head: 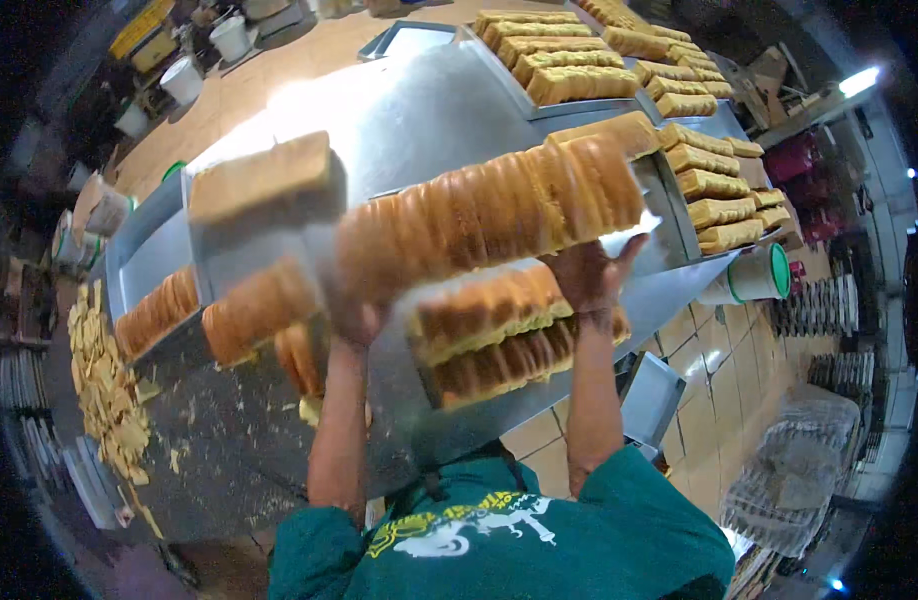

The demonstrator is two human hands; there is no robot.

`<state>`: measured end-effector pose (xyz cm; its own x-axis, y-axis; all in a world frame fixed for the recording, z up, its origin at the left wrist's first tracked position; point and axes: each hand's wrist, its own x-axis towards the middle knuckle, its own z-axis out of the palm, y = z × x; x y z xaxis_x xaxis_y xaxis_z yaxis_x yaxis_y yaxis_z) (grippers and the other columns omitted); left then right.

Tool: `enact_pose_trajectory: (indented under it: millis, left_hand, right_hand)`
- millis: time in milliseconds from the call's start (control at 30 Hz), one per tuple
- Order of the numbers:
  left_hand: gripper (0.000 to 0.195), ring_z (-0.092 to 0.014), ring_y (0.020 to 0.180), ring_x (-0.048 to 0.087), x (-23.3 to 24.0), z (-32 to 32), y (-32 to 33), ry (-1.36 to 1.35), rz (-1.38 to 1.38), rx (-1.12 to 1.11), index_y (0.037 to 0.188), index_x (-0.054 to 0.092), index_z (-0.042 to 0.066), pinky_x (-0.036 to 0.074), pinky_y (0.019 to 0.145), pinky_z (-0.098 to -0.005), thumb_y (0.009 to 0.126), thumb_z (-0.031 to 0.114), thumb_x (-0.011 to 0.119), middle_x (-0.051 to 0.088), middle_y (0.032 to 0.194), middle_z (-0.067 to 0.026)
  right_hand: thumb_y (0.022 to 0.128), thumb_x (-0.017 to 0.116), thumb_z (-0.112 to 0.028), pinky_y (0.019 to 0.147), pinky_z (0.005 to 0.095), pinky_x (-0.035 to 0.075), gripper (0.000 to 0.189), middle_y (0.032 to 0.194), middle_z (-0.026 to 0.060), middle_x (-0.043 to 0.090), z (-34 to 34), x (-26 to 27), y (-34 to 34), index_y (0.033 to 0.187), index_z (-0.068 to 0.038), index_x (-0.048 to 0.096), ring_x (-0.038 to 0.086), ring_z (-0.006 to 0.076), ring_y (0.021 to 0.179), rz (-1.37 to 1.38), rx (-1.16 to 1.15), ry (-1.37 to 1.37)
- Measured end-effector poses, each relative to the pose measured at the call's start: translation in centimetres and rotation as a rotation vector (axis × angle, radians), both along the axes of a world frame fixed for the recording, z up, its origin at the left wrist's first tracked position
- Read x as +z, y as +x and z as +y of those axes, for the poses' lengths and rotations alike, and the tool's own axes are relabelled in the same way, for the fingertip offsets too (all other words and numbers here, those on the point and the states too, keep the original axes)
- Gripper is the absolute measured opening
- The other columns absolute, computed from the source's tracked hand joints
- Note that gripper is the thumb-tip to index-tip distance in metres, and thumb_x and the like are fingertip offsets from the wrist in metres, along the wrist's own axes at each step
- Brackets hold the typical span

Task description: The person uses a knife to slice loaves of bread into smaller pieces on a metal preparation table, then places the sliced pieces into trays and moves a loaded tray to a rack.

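Note:
Between my two hands is a long ridged bread loaf (489, 206) with a browned top, held above the metal table (459, 105). My left hand (360, 319) grips its left end, and my right hand (586, 274) supports it near the right end, thumb spread outward. Beneath the held loaf lie brown ridged loaves (496, 330), side by side. Left of my left hand are a blurred ridged loaf (260, 307) and a shorter-looking brown bread piece (300, 360), partly hidden by my arm. A smooth pale loaf (260, 176) sits farther back.
Trimmed crust scraps (110, 390) are heaped on the left edge. Another ridged loaf (159, 311) sits in a metal tray (155, 247). Trays of pale loaves (571, 60) fill the far right. A white bucket (751, 274) and a metal pan (650, 397) stand right of the table.

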<state>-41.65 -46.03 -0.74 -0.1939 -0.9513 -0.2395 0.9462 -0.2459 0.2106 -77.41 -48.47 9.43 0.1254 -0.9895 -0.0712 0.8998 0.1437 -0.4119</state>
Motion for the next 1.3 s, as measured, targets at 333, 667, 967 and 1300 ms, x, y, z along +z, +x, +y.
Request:
enact_pose_trajectory:
  millis: [333,667,967,1300]
  left_hand:
    - [0.083,-0.029,0.136,0.051,5.0,23.9,11.9,0.148,-0.227,0.250,0.145,0.050,0.008,0.042,0.115,-0.0455,0.081,0.050,0.080,0.056,0.146,-0.0114]
    - [0.068,-0.029,0.140,0.046,-2.1,56.4,32.8,0.388,-0.498,0.561,0.152,0.044,0.010,0.037,0.118,-0.0465,0.098,0.050,0.058,0.048,0.153,-0.0121]
    - [0.068,-0.028,0.136,0.051,-3.0,68.4,47.5,0.697,-1.518,0.880,0.146,0.048,0.004,0.038,0.116,-0.0405,0.100,0.053,0.059,0.054,0.147,-0.0128]
    - [0.133,-0.054,0.147,0.025,-15.5,94.9,31.8,1.547,-1.715,-0.329,0.163,0.017,0.015,0.030,0.117,-0.0657,0.062,0.065,0.089,0.017,0.165,-0.0285]
  right_hand:
    - [0.094,0.059,-0.061,0.109,0.0521,0.047,0.077,0.146,0.0122,0.055,15.5,-2.8,10.1,0.149,-0.008,0.047,0.056,0.0318,0.130,0.285,0.105,0.137]
    - [0.097,0.053,-0.063,0.106,0.0483,0.050,0.075,0.143,0.0118,0.057,33.0,-9.6,32.7,0.149,-0.009,0.046,0.058,0.0307,0.127,0.371,0.758,0.307]
    - [0.095,0.066,-0.048,0.093,0.0464,0.055,0.066,0.123,0.0170,0.067,33.1,-9.5,50.1,0.139,-0.001,0.052,0.065,0.0324,0.111,1.217,0.875,-0.585]
    - [0.091,0.069,-0.023,0.074,0.0536,0.052,0.043,0.100,0.0255,0.060,37.3,-13.7,44.4,0.123,0.000,0.053,0.063,0.0471,0.092,1.871,0.712,-1.209]
